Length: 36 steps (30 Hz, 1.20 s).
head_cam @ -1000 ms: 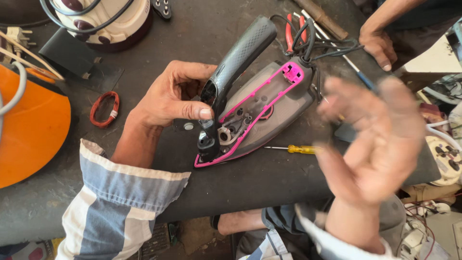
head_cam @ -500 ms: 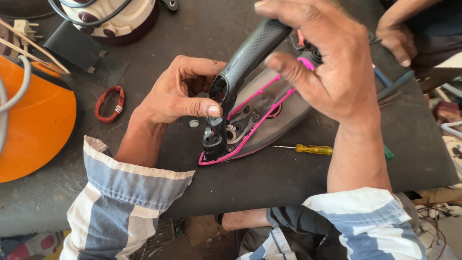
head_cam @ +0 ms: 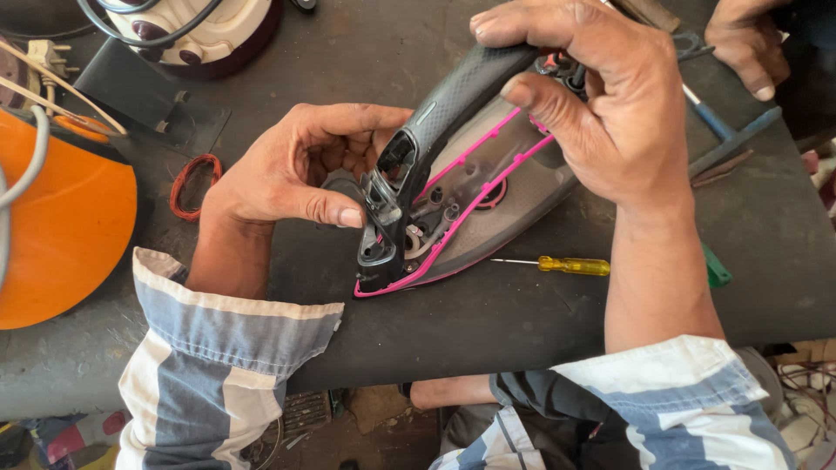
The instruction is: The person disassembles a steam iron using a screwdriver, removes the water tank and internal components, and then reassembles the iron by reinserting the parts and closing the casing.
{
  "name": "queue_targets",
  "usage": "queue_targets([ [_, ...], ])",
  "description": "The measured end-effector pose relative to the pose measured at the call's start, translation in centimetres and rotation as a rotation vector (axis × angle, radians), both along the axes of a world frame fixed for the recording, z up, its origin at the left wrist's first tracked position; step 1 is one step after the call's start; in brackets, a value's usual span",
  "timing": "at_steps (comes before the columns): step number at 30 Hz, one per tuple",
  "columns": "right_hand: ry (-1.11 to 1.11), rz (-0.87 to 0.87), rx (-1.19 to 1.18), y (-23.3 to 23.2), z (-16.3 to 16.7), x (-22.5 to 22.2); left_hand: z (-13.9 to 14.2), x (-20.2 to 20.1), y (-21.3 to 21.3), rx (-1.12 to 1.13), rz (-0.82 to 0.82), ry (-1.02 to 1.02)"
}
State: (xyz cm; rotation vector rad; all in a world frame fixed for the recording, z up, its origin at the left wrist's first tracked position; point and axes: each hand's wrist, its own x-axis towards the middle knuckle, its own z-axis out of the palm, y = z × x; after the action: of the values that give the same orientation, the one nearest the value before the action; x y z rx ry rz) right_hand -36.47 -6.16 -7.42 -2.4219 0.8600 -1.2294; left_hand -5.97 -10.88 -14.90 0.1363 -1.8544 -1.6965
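An opened clothes iron (head_cam: 461,196) with a pink rim and a dark grey handle lies on the black worktop (head_cam: 488,322). My left hand (head_cam: 296,165) grips its narrow end, thumb pressed against the black handle base. My right hand (head_cam: 601,96) rests over the wide end, fingers curled on the handle top and pinching near the pink rim. The iron's inner parts show between the two hands.
A yellow-handled screwdriver (head_cam: 570,265) lies just in front of the iron. A red ring of wire (head_cam: 193,184) sits left of my left hand. An orange round object (head_cam: 61,226) fills the left edge. Another person's hand (head_cam: 744,48) rests at the top right beside blue tools.
My right hand came in from the lower right, where it hung empty, and settled onto the iron's handle. The left hand kept its hold.
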Motion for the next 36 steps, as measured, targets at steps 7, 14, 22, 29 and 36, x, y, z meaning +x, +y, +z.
queue_targets([
  [7,-0.156,0.019,0.146,-0.3,0.4,0.6,0.7,-0.2,0.4,-0.058,0.019,-0.080],
  [14,-0.095,0.012,0.100,-0.5,0.3,0.0,1.1,-0.6,0.3,-0.114,0.039,-0.161],
  [22,0.011,0.010,0.050,-0.7,0.3,-0.9,1.2,-0.6,0.5,-0.119,0.037,-0.163],
  [29,0.057,-0.026,0.082,-0.6,1.2,-1.2,1.8,-0.1,0.2,-0.246,0.041,-0.179],
  [36,0.082,-0.049,0.100,-0.4,1.4,-2.1,2.2,-0.3,0.5,-0.211,0.028,-0.258],
])
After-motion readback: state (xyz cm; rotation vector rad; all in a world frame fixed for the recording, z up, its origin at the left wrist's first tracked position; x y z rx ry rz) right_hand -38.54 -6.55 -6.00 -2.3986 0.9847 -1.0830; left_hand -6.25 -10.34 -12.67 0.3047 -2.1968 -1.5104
